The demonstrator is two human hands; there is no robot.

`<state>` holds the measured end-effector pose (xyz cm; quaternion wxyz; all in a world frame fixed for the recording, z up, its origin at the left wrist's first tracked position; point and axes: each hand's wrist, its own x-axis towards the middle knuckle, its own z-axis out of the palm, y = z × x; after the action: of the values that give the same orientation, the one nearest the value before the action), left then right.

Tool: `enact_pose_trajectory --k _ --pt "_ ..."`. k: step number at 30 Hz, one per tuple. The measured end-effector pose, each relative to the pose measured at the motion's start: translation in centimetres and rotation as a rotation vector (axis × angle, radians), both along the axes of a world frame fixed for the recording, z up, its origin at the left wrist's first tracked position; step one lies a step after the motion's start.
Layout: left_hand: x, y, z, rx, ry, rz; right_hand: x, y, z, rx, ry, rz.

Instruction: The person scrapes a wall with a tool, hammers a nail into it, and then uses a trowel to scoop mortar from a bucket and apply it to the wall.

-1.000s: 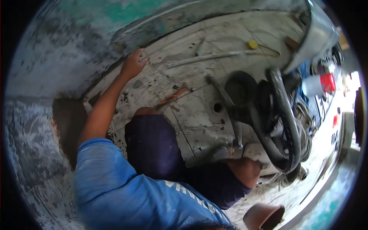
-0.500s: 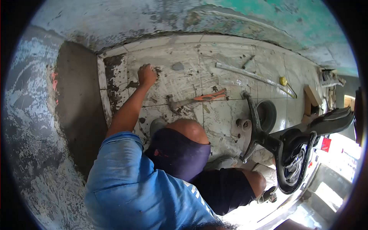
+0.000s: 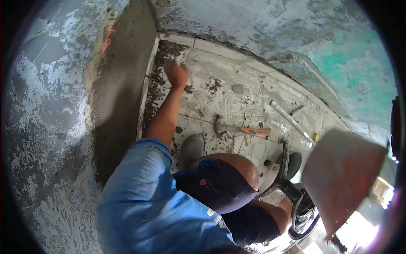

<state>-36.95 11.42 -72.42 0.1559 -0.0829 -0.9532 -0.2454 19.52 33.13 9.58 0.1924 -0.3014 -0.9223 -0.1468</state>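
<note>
Left hand (image 3: 176,73) flat on mortar-smeared floor tiles (image 3: 220,91) near wall corner, fingers spread, orange-handled hammer (image 3: 241,129) well apart on floor, brown tile (image 3: 340,178) raised at right, right hand unseen

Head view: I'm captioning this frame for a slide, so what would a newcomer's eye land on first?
The left hand, arm outstretched, pressed on the mortar-smeared floor tiles by the corner. Then the orange-handled hammer lying on the tiles to the right, and the reddish tile looming large at the right edge. The right hand is out of view.
</note>
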Motion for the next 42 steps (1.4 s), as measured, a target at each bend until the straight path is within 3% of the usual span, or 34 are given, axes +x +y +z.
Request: enact_pose_trajectory --k 2,3,4,6,8,9,10,11,12,13,17,20,21,22,23,24,25,28,31,33,35,36,37,39,40,42 --pt "-0.6 0.9 2.6 0.283 -0.182 -0.109 -3.4 4.0 -6.1 -0.118 0.021 0.008" --pt "0.0 1.0 4.6 0.498 -0.445 -0.166 -5.3 6.1 -10.1 -0.184 0.02 -0.007" --pt "0.7 1.2 5.8 0.495 -0.438 -0.155 -7.5 7.9 -14.1 -0.253 0.022 -0.02" --pt "2.1 1.3 7.6 1.144 -0.847 -0.295 -13.3 8.7 -22.1 -0.424 0.0 0.017" --pt "5.0 0.0 13.4 1.436 -1.141 -0.4 -22.7 3.7 -29.7 -0.851 0.386 -0.047" --pt "6.6 -0.9 15.2 1.536 -1.227 -0.534 -27.1 1.7 -30.9 -1.778 0.691 0.146" --pt "7.9 -1.9 16.2 1.634 -1.298 -0.673 -30.9 -1.6 -32.7 -1.524 0.718 -0.062" --pt "9.0 -2.5 16.6 1.634 -1.293 -0.679 -31.2 -0.4 -35.0 -1.613 0.483 0.104" --pt "10.2 -3.1 16.9 1.659 -1.306 -0.687 -32.7 -1.5 -36.9 -1.244 0.229 0.405" --pt "10.8 -3.7 17.1 1.681 -1.309 -0.694 -33.7 -1.8 -37.5 -1.941 0.397 0.253" --pt "13.3 -6.1 18.1 1.43 -1.232 -0.441 -35.4 -4.8 -42.3 -1.873 0.052 0.483" --pt "14.1 -7.8 18.9 1.375 -1.363 -0.38 -35.5 -6.4 -45.4 -1.685 0.101 1.033" --pt "14.7 -8.3 19.2 1.343 -1.382 -0.352 -35.3 -7.1 -45.1 -1.947 0.056 0.928" --pt "15.1 -9.1 19.7 1.306 -1.397 -0.319 -35.2 -8.2 -45.9 -1.834 0.153 1.017" --pt "15.6 -9.9 19.9 1.271 -1.409 -0.285 -35.0 -8.3 -45.5 -1.953 -0.025 0.992" --pt "16.0 -11.2 20.2 1.227 -1.42 -0.242 -34.8 -9.1 -45.9 -1.981 0.039 1.069" --pt "16.6 -12.5 20.4 1.189 -1.428 -0.202 -34.5 -10.1 -46.2 -2.009 -0.088 1.055" --pt "18.7 -16.6 20.8 1.058 -1.436 -0.033 -33.7 -12.6 -48.7 -1.903 -0.199 1.207" --pt "20.7 -20.1 20.5 0.956 -1.415 0.111 -33.8 -12.9 -51.2 -2.121 -0.193 1.218" --pt "21.9 -21.4 19.7 0.863 -1.391 0.096 -34.7 -10.7 -52.0 -2.268 -0.354 1.322" --pt "22.9 -23.3 17.7 0.681 -1.3 -0.195 -34.2 -8.2 -53.5 -2.191 -0.238 1.409" --pt "22.8 -19.1 19.8 0.917 -1.308 0.345 -33.2 -6.9 -54.8 -1.869 0.113 1.401" --pt "22.4 -18.9 20.0 0.957 -1.357 0.296 -33.3 -4.5 -55.8 -1.655 0.38 1.439" --pt "22.3 -18.4 19.7 1.033 -1.384 0.26 -31.4 -0.2 -60.8 -1.314 0.608 1.335" --pt "22.3 -18.0 19.9 0.999 -1.307 0.238 -30.2 2.6 -62.9 -1.213 0.33 1.224" --pt "21.4 -17.2 21.0 0.969 -1.217 0.21 -27.1 5.5 -69.5 -1.153 0.032 0.937"
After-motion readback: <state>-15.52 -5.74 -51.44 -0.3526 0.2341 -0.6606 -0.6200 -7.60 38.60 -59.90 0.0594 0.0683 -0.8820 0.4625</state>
